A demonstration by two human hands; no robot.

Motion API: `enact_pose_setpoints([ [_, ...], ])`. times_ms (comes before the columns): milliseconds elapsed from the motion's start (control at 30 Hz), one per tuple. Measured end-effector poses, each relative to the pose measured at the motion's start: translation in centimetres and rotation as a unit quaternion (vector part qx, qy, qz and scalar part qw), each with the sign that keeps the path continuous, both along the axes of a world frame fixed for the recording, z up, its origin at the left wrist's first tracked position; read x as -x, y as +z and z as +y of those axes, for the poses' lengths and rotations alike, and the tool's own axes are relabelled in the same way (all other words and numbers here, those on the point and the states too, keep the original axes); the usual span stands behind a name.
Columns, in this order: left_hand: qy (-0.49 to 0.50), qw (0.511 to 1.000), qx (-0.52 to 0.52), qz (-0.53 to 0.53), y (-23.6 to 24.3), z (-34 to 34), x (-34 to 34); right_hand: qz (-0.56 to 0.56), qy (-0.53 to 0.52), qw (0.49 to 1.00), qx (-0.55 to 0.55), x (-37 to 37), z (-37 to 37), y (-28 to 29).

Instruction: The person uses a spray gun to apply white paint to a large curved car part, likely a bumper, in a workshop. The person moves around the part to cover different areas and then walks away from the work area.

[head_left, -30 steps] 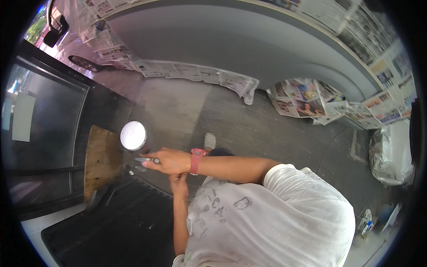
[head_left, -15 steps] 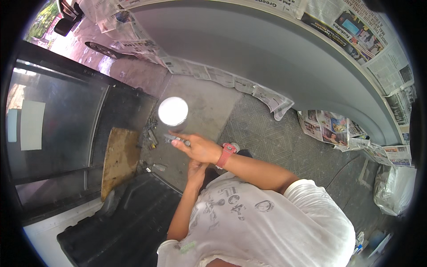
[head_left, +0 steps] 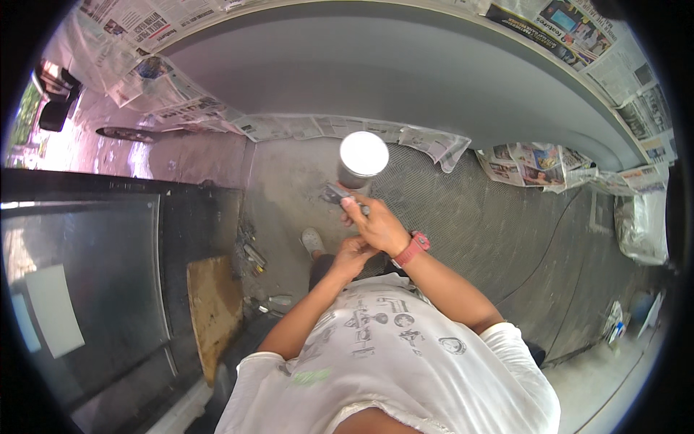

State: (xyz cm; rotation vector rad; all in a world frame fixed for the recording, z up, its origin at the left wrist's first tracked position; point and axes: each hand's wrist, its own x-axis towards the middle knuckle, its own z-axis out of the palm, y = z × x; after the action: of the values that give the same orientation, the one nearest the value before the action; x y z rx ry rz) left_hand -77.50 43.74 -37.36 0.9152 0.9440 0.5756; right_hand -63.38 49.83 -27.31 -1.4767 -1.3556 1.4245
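My right hand (head_left: 377,228), with a red watch on its wrist, is closed on a grey metal tool (head_left: 340,193) with a flat tip; its exact kind I cannot make out. My left hand (head_left: 352,257) has curled fingers just below the right hand, partly behind it; what they hold, if anything, is hidden. Beyond the tool a round container (head_left: 363,154) with a bright white top stands in front of a grey panel (head_left: 405,65), whose edges are masked with newspaper (head_left: 520,166).
At left are a dark glazed panel (head_left: 101,267) and a stained board (head_left: 213,304). Small loose items (head_left: 256,260) lie on the floor (head_left: 282,173). A cable (head_left: 549,242) crosses the floor at right, near a wrapped bundle (head_left: 640,231). A car wheel (head_left: 123,134) shows at upper left.
My view has turned, so the container and glazed panel sit differently in it. My hands have swung round toward the grey panel, the right still gripping the tool.
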Motion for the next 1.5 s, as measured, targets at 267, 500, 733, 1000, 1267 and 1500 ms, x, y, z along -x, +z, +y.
enact_pose_setpoints([
  [267, -0.168, 0.98, 0.058, -0.088, -2.8, 4.7, 7.5, -0.064, -0.178, 0.982, 0.028, 8.1, 0.8, -0.6],
  [500, -0.175, 0.976, 0.062, -0.113, -6.8, 7.3, 13.1, -0.093, -0.224, 0.969, 0.038, 14.2, 3.4, -3.7],
  [733, -0.173, 0.984, 0.002, -0.031, -6.9, 12.1, 17.6, -0.064, -0.21, 0.975, -0.024, 18.2, 6.8, -6.4],
  [1000, -0.094, 0.995, 0.025, -0.015, -10.7, 13.8, 23.7, -0.045, -0.176, 0.983, -0.033, 23.7, 10.4, -10.1],
  [1267, 0.098, 0.983, 0.146, 0.052, -14.6, 8.5, 33.3, 0.03, -0.173, 0.984, -0.039, 30.1, 17.4, -16.9],
  [1500, 0.168, 0.912, 0.313, 0.204, -20.2, -6.9, 42.8, 0.054, -0.148, 0.987, -0.032, 30.3, 24.7, -20.6],
])
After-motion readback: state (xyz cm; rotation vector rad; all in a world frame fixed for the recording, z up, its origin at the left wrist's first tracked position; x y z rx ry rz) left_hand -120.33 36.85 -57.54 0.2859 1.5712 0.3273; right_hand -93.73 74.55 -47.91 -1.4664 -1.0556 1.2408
